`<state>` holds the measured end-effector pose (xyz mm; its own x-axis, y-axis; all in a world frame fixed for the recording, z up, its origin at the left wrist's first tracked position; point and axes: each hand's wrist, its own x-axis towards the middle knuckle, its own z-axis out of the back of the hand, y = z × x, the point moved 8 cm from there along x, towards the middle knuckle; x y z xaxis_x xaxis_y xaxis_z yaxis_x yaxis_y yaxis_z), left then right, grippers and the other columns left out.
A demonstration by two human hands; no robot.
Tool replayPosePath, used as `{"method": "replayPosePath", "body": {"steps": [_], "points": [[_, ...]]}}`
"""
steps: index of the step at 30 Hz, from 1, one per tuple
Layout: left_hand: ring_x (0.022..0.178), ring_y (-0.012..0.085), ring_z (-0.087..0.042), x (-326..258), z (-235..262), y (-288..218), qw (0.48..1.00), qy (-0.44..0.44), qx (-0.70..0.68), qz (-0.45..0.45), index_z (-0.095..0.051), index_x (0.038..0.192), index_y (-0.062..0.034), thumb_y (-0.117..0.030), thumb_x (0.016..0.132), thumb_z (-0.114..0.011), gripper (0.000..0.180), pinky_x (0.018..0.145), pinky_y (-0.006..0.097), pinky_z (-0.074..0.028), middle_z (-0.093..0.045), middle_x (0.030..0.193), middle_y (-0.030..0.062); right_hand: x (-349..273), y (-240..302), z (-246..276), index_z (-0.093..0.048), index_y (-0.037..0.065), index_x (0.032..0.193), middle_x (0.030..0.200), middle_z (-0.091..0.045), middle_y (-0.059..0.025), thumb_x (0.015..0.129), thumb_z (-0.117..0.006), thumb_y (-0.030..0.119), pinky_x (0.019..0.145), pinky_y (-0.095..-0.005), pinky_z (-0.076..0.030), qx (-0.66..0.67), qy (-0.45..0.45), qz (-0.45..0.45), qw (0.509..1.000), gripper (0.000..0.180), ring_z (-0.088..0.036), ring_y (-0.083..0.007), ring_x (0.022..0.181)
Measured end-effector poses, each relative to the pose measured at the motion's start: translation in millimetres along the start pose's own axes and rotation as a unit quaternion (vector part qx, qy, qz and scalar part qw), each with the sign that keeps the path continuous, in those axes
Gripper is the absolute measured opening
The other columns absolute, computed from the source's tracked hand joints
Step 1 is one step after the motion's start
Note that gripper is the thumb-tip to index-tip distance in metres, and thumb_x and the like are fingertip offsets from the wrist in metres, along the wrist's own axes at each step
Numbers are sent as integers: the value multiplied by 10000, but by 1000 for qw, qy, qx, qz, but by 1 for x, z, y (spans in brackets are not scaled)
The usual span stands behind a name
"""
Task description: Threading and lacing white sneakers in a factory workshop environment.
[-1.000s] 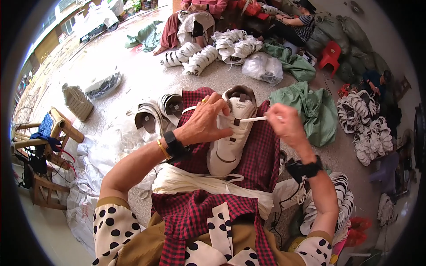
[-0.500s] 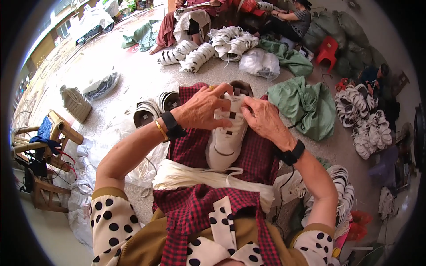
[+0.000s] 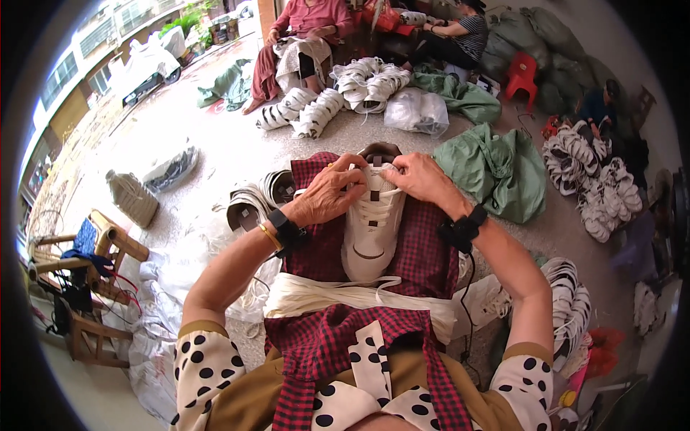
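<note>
A white sneaker (image 3: 370, 244) lies on my lap over a red-and-black checked apron (image 3: 424, 248), its toe toward me and its dark-lined opening away. White shoelace (image 3: 372, 207) crosses its front in several rows. At the left edge of the upper eyelets, my left hand (image 3: 332, 190) is closed, fingertips pinched on the lace. My right hand (image 3: 424, 181) pinches lace at the opposite edge, near the tongue's top. The short lace ends are mostly hidden by the fingers. Across my lap rests a bundle of loose white laces (image 3: 302, 293).
More shoes (image 3: 248, 205) sit on the floor left of my lap. Green sacking (image 3: 496, 172) lies at right. Piled white shoes (image 3: 370, 82) are ahead, near a seated person (image 3: 313, 25). A bamboo stool (image 3: 108, 244) stands left, a red stool (image 3: 522, 77) far right.
My left hand's fingers have drawn together from a more spread pose, at the shoe's upper eyelets. My right hand stays near the tongue. The view has shifted slightly.
</note>
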<state>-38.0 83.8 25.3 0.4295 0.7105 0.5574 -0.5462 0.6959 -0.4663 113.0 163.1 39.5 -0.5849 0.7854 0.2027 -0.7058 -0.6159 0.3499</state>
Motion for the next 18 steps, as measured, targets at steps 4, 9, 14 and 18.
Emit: {"method": "replayPosePath", "body": {"steps": [4, 9, 14, 18], "points": [[1053, 294, -570, 1, 1, -2, 1000, 2, -6, -9, -606, 993, -46, -245, 971, -561, 205, 913, 395, -460, -537, 1223, 135, -1, -35, -18, -740, -13, 926, 770, -679, -22, 935, -662, 367, 694, -268, -479, 349, 75, -43, 933, 388, -565, -69, 721], [881, 217, -588, 7, 4, 2, 997, 7, -51, 56, -563, 1080, -51, -190, 951, -608, 194, 782, 343, -488, -571, 1123, 118, -5, -28, -9, -741, -9, 963, 820, -673, 37, 968, -662, 294, 702, -234, -472, 411, 96, 20, 906, 313, -562, -51, 746], [738, 175, -581, -3, 12, 5, 987, -67, -102, 106, -565, 1132, -81, -112, 882, -697, 283, 651, 333, -492, -584, 1017, 98, -19, -25, 1, -653, -2, 1125, 757, -679, -33, 962, -664, 386, 651, -289, -482, 300, 48, 5, 953, 421, -563, -97, 658], [718, 200, -592, -6, 36, -19, 996, -85, 6, -7, -591, 1109, -87, -114, 857, -722, 285, 622, 341, -497, -582, 955, 89, -48, 1, 23, -579, 30, 1004, 643, -580, -60, 827, -782, 304, 598, -336, -470, 149, -18, 99, 984, 383, -583, -156, 599]]}}
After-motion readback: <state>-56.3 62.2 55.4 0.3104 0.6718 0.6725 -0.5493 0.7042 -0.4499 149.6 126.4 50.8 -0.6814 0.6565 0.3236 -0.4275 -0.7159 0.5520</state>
